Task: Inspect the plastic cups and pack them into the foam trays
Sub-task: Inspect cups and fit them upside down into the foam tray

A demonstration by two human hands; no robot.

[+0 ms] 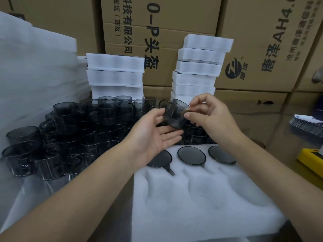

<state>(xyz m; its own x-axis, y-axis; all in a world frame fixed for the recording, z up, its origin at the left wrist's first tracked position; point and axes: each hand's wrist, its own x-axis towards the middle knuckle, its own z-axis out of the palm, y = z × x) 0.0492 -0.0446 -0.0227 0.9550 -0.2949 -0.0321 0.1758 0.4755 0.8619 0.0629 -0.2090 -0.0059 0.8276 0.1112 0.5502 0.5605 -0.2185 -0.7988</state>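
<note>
R hand (210, 117) pinches cup (174, 116) — L hand (153, 135) contact prob. hidden beneath.

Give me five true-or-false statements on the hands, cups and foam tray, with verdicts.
1. The right hand pinches the held cup. True.
2. The left hand is a fist. False: its fingers are straight, by the held cup.
3. Three packed cups sit in the far row of the foam tray. True.
4. The tray's near pockets are full. False: they hold nothing.
5. The loose cups are piled right of the tray. False: left of it.
</note>
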